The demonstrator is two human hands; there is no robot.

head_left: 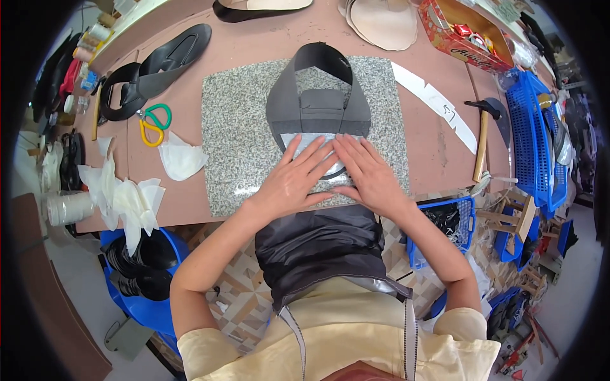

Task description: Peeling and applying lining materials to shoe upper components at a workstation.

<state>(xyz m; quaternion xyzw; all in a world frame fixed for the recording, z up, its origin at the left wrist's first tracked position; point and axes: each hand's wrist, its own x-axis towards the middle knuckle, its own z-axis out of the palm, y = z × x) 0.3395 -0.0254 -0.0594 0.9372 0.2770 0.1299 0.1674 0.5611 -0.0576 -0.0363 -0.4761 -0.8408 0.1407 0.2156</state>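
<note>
A dark grey shoe upper (289, 98) lies on a speckled stone slab (238, 133), its loop-shaped opening turned away from me. Across its near end is a pale whitish lining piece (308, 138). My left hand (295, 179) rests flat on this piece with fingers stretched out. Beside it, my right hand (370, 176) also lies flat, and the fingertips of both hands almost meet on the pale piece. Neither hand grips anything. The palms and fingers hide much of the near end of the upper.
Scissors (152, 125) with green and yellow handles, black shoe parts (155, 73) and white fabric scraps (127, 193) lie to the left. On the right are a white pattern piece (438, 108), a hammer (481, 143) and a blue basket (534, 146). A patterned box (467, 35) stands far right.
</note>
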